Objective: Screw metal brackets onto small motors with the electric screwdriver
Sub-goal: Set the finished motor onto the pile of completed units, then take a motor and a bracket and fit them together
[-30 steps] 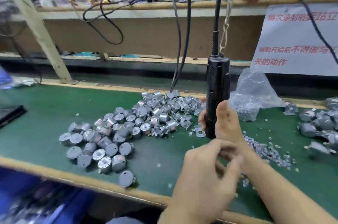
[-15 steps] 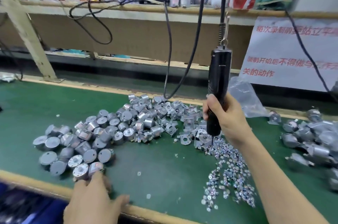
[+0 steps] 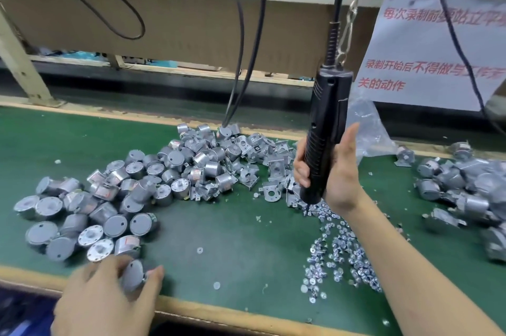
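Note:
My right hand [image 3: 336,174] grips the black electric screwdriver [image 3: 324,127], which hangs upright from a cable and chain; its tip is down at the near end of a scatter of small silver screws [image 3: 342,250]. My left hand [image 3: 109,297] holds one small round grey motor [image 3: 132,275] at the front edge of the green bench. A big heap of loose motors [image 3: 123,190] lies to the left. Behind it, towards the screwdriver, lie several metal brackets [image 3: 271,171].
Motors with brackets attached [image 3: 471,193] are piled at the right. A clear plastic bag [image 3: 367,127] lies behind the screwdriver, under a white sign with red writing [image 3: 427,50]. Black cables [image 3: 246,48] hang down to the heap. The bench's wooden front edge [image 3: 219,311] runs along the bottom.
My left hand left the screwdriver, swung down to the left and picked a motor from the near edge of the heap. The right hand keeps the screwdriver over the screws.

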Demonstrator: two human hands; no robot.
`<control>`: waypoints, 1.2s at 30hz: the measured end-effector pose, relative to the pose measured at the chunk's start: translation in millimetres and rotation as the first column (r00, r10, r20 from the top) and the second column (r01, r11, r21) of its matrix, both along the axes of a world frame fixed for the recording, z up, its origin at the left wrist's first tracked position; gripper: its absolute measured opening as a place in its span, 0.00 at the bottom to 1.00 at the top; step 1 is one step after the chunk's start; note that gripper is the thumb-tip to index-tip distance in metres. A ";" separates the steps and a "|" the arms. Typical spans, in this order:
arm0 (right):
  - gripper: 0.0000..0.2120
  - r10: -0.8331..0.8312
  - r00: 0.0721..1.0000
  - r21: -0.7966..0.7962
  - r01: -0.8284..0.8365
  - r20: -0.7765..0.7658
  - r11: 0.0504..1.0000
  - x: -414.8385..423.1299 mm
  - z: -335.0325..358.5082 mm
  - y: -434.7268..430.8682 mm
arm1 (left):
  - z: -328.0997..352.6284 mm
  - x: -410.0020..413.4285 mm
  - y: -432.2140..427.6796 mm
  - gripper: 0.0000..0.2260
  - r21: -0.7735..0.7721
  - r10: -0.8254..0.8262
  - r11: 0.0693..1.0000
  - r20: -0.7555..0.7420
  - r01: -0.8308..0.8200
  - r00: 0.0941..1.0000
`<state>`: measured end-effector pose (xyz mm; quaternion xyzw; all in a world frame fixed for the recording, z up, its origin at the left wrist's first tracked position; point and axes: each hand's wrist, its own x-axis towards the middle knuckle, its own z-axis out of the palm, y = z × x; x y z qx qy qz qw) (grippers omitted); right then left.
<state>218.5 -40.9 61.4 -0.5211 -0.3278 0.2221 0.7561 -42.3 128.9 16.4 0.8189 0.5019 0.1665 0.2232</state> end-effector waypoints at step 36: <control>0.37 0.020 1.000 0.014 -0.020 0.017 1.000 5.5 -10.2 -9.6 | -29.6 111.2 -71.5 0.14 0.229 -0.639 0.769 0.306 0.597 0.706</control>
